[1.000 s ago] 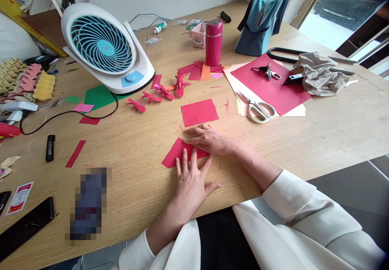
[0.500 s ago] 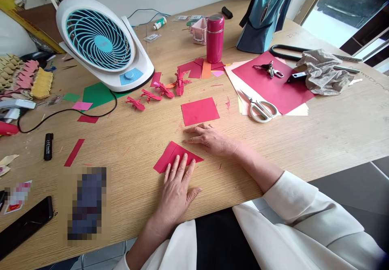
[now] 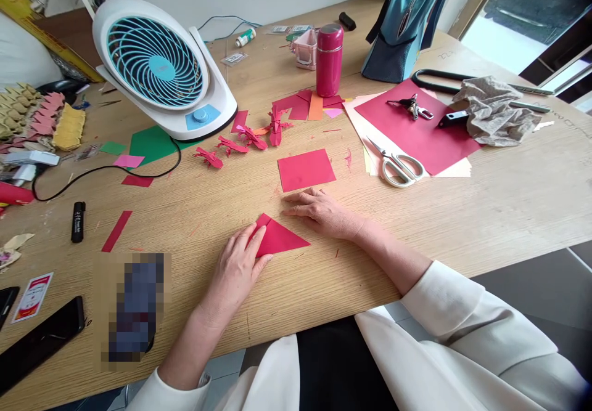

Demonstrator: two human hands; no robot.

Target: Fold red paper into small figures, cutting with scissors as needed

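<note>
My left hand (image 3: 240, 260) lies over the left side of a folded red paper (image 3: 284, 237), its fingers stretched out and the thumb apart at the lower edge. The paper's left strip is hidden beneath that hand; a pointed triangle shows to the right. My right hand (image 3: 321, 214) rests on its side on the table, fingers extended and holding nothing, just above and right of the folded paper. Beyond it a flat red paper rectangle (image 3: 307, 170) lies close to its fingertips. Several folded red paper figures (image 3: 247, 138) stand in a row farther back.
White-handled scissors (image 3: 398, 163) rest by a red sheet (image 3: 416, 137) bearing keys (image 3: 411, 107). A pink-red flask (image 3: 329, 60) and a fan (image 3: 161, 72) stand behind. At left lie a black marker (image 3: 78, 221), a red strip (image 3: 116, 231) and a phone (image 3: 44, 343).
My left hand has slid left and up, from the paper's lower middle onto its left side, covering the strip there. The right hand stays in place.
</note>
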